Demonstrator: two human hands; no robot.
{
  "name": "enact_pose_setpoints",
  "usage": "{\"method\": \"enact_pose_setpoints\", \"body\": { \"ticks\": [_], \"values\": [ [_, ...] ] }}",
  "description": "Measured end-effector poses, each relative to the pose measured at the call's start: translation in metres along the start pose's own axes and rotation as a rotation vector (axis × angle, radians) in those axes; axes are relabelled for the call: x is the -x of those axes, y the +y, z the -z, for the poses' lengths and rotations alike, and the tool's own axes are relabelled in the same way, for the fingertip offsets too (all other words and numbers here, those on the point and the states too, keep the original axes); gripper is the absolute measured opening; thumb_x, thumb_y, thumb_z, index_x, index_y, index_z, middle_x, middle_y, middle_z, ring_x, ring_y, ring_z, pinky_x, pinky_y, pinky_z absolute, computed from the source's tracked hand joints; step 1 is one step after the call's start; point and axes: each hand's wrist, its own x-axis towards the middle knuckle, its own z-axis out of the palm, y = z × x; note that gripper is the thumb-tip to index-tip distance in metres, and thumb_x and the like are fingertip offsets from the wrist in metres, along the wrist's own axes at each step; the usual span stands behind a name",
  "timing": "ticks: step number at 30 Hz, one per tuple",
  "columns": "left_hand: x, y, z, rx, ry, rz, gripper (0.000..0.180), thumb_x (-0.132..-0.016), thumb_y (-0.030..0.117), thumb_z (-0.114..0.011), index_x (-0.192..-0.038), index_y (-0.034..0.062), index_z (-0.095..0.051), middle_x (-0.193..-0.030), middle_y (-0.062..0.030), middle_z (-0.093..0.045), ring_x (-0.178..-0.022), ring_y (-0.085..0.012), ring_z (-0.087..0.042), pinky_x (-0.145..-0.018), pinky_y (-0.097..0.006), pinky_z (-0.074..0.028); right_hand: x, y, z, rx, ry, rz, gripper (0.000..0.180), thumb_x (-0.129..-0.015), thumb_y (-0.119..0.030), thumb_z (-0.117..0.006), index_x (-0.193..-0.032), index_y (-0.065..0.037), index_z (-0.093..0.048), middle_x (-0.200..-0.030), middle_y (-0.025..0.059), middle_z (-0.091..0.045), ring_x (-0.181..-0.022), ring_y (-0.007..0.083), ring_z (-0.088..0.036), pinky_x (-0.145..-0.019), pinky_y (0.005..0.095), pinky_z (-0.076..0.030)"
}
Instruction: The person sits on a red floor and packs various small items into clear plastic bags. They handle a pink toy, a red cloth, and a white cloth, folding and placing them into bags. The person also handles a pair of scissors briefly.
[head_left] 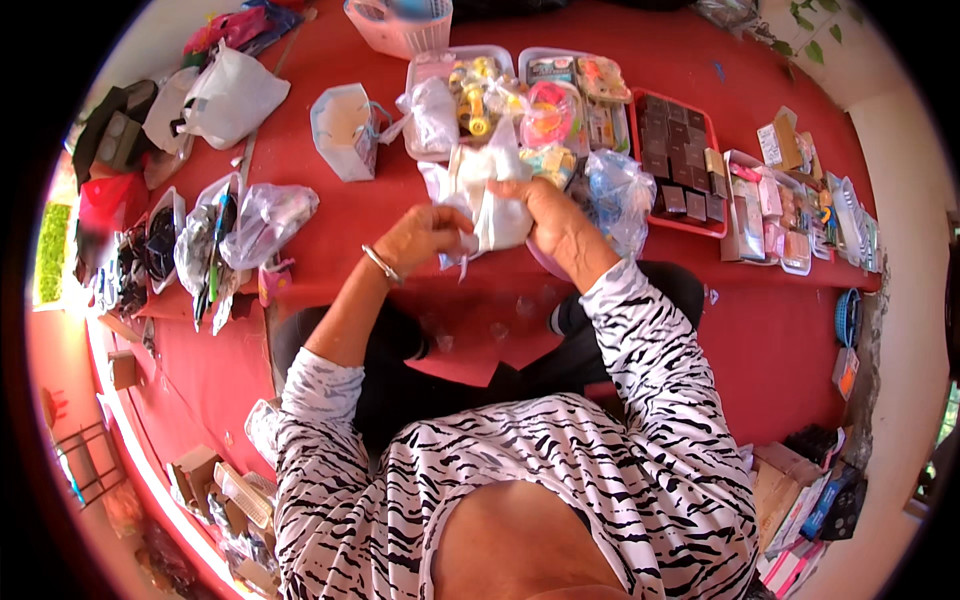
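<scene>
A white plastic bag (487, 180), bunched and crinkled, is held upright in front of me at the table's near side. My right hand (553, 220) grips its right side, thumb across the front. At its lower left, my left hand (425, 240) has its fingers curled and pinched together; what lies between the fingertips is too small to make out. A silvery bangle (381, 264) circles my left wrist. Just beyond the bag are a clear tray with yellow items (477, 125) and a pink round item in clear wrap (550, 112). A clear bluish plastic bag (618, 190) lies right of my right hand.
On the red-covered table (330, 225) stand a red tray of dark boxes (672, 150) and a bin of small packages (765, 220) at right. A white paper bag (345, 130), a full white carrier bag (235, 97) and a clear bag (270, 222) are at left. A pink-white basket (402, 32) stands behind.
</scene>
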Motion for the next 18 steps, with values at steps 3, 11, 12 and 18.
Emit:
{"method": "enact_pose_setpoints", "body": {
  "ticks": [3,11,12,18],
  "values": [
    [-0.011,-0.027,0.019,0.090,0.234,-0.159,0.032,-0.079,0.013,-0.061,-0.109,0.0029,-0.055,-0.106,-0.0101,-0.058,-0.098,-0.0195,-0.057,-0.084,-0.033,-0.047,-0.005,-0.013,0.007,0.101,-0.017,0.087,0.037,-0.073,-0.015,-0.067,-0.105,-0.002,-0.056,-0.093,0.0075,-0.064,-0.083,0.0206,-0.062,-0.075,0.0352,-0.051],
    [0.023,0.023,-0.009,0.288,0.109,-0.392,0.032,-0.078,0.010,-0.061,-0.108,0.0018,-0.054,-0.098,-0.0055,-0.060,-0.089,-0.0176,-0.057,-0.081,-0.027,-0.046,0.015,0.003,-0.003,0.095,-0.516,0.077,0.053,-0.072,-0.007,-0.062,-0.121,-0.001,-0.043,-0.096,0.0105,-0.061,-0.080,0.0227,-0.062,-0.072,0.0333,-0.051],
    [0.020,0.025,-0.010,0.312,0.019,-0.382,0.034,-0.078,0.011,-0.061,-0.110,0.0010,-0.054,-0.098,-0.0051,-0.060,-0.087,-0.0177,-0.058,-0.081,-0.027,-0.046,0.017,-0.003,-0.005,0.128,-0.477,0.084,0.051,-0.072,-0.007,-0.062,-0.120,0.000,-0.045,-0.095,0.0103,-0.061,-0.079,0.0225,-0.062,-0.071,0.0333,-0.052],
    [0.002,-0.046,0.095,0.218,0.022,-0.363,0.029,-0.081,0.008,-0.061,-0.107,0.0029,-0.051,-0.100,-0.0068,-0.059,-0.094,-0.0177,-0.056,-0.079,-0.025,-0.044,0.009,-0.019,-0.015,0.254,-0.282,0.170,0.040,-0.071,-0.006,-0.064,-0.109,0.002,-0.053,-0.091,0.0090,-0.063,-0.074,0.0208,-0.063,-0.067,0.0337,-0.053]
  ]
}}
